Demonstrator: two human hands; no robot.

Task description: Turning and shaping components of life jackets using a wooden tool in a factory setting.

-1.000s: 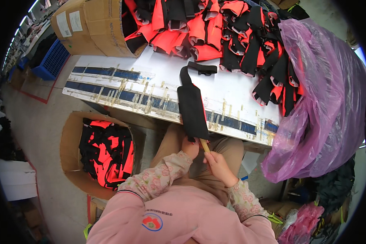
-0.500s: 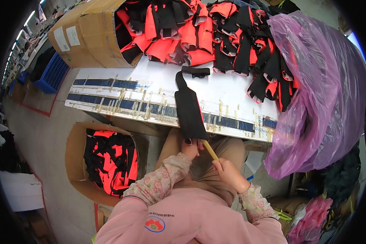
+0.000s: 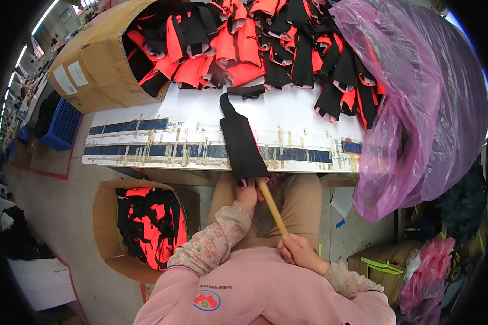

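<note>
A black padded fabric strap [image 3: 245, 149] with a thin red edge lies across the table's front edge, its narrow webbing tail and dark buckle [image 3: 253, 96] on the tabletop. My left hand [image 3: 248, 194] is closed on the strap's near end, with part of its fingers hidden beneath the fabric. From that same end a pale wooden stick [image 3: 273, 208] slants toward me. My right hand [image 3: 301, 250] is wrapped round the stick's near end, close to my body. Whether the stick's far tip is inside the strap or behind it is hidden.
Red and black straps [image 3: 244, 49] are heaped at the table's back, spilling from a cardboard box [image 3: 100, 59]. A purple plastic bag [image 3: 412, 114] drapes over the right side. Another open carton [image 3: 106, 222] of such pieces stands on the floor at left, near a blue crate [image 3: 62, 127].
My right hand has drawn back toward my body with the stick, and more of the stick shows. My left hand stays at the strap's near end. The whole view has shifted slightly.
</note>
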